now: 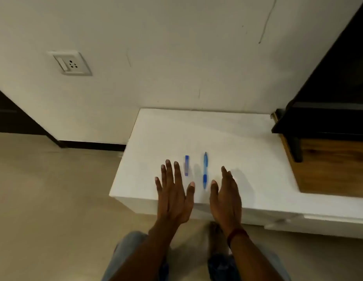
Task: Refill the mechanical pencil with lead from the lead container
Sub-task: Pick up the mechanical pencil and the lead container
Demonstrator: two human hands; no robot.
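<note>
Mechanical pencil (205, 170), lead container (186, 165) just beside, white table (217, 136)

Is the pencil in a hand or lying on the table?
Lying on the table. The pencil lies flat beside the lead container, between the left hand and right hand; neither grips it.

Blue mechanical pencil (205, 170) and lead container (186, 165) between two flat hands on white table (247, 142).
</note>
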